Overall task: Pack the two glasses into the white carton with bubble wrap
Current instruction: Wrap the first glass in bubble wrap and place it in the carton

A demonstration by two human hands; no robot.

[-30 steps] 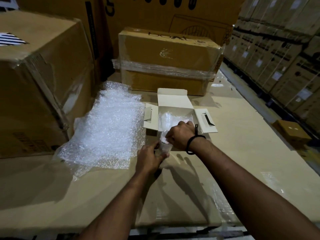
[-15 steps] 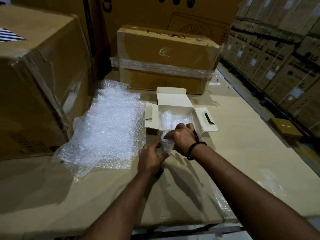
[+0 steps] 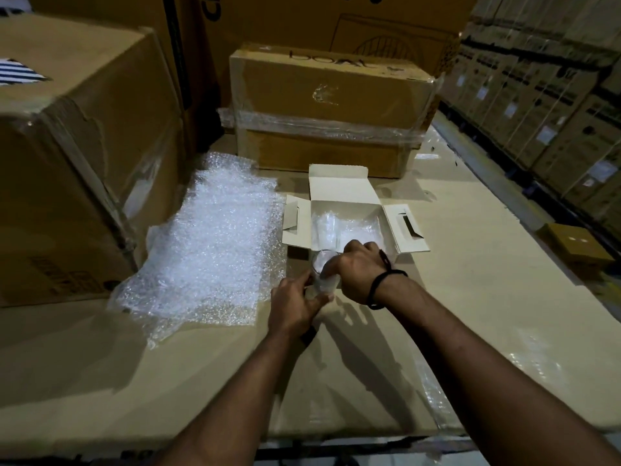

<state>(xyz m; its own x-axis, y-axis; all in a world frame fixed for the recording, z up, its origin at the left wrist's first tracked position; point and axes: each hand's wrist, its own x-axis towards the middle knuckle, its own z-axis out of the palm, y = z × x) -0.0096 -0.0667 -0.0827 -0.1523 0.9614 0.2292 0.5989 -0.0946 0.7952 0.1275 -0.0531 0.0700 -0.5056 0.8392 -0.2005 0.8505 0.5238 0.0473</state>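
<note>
The white carton [image 3: 339, 186] lies open on the cardboard surface, flaps spread, with a bubble-wrapped bundle [image 3: 327, 227] inside on its left. Just in front of the carton, both hands hold a clear glass [image 3: 323, 276] partly covered in wrap. My left hand [image 3: 294, 306] grips its lower end. My right hand [image 3: 358, 272], with a black band at the wrist, curls over its upper end near the carton's front edge. A large sheet of bubble wrap [image 3: 208, 243] lies spread to the left of the carton.
A big brown box [image 3: 77, 156] stands at the left, touching the bubble wrap sheet. A taped brown box [image 3: 329, 109] sits right behind the carton. Stacked boxes [image 3: 554, 95] line the right side below the surface's edge. A small brown box [image 3: 574, 245] lies lower right.
Both hands have turned the glass a little and lifted it slightly toward the carton's front edge. The carton and the bubble wrap sheet have not moved.
</note>
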